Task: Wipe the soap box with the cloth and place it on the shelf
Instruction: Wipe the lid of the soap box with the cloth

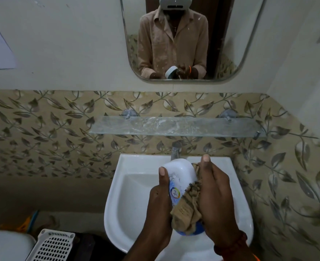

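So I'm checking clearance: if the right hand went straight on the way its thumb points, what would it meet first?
Probably the tap, just beyond the right hand; depth is unclear, so it might pass beside it toward the glass shelf.

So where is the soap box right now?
In the head view it sits low and centre, over the white sink, held in the left hand while the right hand presses the cloth against it.

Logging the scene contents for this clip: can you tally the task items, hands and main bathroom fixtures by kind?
Soap box: 1
Cloth: 1
Hands: 2, left hand and right hand
Glass shelf: 1
Sink: 1
Tap: 1
Mirror: 1
White basket: 1
Total: 9
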